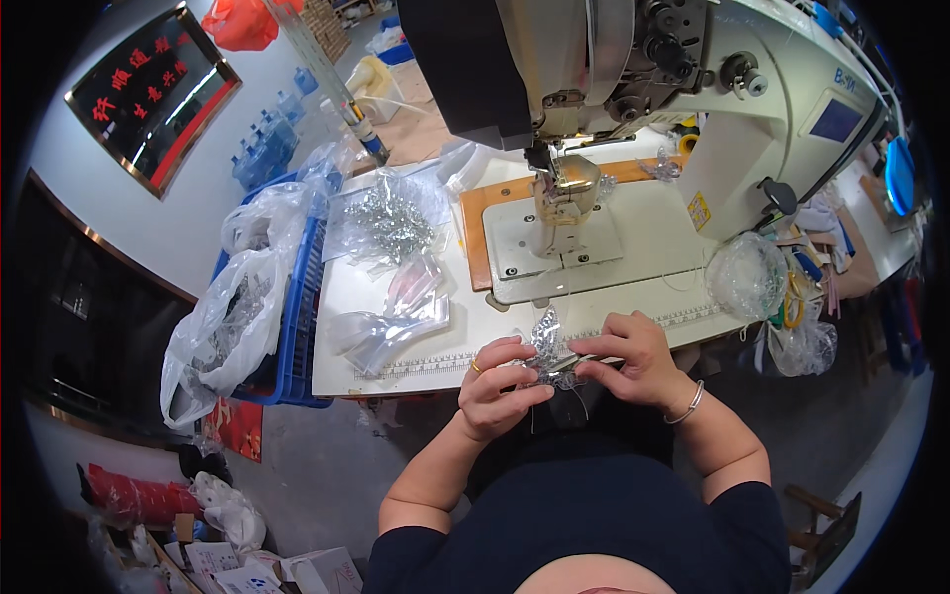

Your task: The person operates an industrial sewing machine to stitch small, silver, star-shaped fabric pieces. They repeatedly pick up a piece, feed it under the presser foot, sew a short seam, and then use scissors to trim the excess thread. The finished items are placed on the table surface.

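My left hand [497, 387], with a ring on one finger, is closed on a shiny clear-and-silver plastic piece [545, 335] at the table's front edge. In my right hand [635, 358], a bracelet on its wrist, is a slim metal tool that looks like thread snips [568, 364]. Its tip lies against the piece close to my left fingers. Loose thread ends dangle below the hands. Just beyond stands a white sewing machine [660, 226], its needle area above a metal plate. Fingers partly hide the lower part of the piece.
Left on the table lie a heap of silvery pieces [391, 220] and folded clear plastic sheets [398, 319]. A blue crate [299, 307] with plastic bags stands against the table's left side. To the right sit a clear plastic bundle [747, 277] and yellow-handled scissors [793, 300].
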Demonstrator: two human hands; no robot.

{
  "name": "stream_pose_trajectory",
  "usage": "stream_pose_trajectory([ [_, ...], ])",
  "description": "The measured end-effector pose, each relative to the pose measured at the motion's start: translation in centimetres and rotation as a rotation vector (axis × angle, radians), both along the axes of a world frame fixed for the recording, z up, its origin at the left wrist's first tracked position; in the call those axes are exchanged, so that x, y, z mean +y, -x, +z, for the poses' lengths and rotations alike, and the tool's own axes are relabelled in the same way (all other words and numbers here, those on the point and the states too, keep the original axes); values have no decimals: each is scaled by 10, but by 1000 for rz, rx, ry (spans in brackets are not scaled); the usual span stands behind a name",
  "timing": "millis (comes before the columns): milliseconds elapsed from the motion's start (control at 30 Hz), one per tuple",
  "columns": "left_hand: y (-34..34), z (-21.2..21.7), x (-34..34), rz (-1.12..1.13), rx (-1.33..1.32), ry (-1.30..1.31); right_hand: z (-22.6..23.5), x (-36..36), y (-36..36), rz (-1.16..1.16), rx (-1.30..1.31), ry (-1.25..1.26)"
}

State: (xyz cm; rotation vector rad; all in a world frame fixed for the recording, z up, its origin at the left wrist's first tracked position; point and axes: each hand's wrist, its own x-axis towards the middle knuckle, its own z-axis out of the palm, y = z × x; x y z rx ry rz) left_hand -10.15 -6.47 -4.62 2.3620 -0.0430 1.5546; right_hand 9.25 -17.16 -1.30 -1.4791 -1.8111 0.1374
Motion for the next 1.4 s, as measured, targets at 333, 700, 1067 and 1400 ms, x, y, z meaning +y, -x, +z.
stream_pose_trajectory([
  [333, -3, -3, -8, 313, 4, -178, -13, 11, 6, 136, 641, 271],
  [700, -10, -18, -15, -523, 15, 1540, -16, 28, 6, 24, 495, 287],
  [1067, -28, -18, -27, -332, -161, 1558, -51, 42, 22, 34, 938, 342],
  [1400, -28, -27, -26, -297, -163, 1457, -45, 40, 23, 58, 853, 291],
])
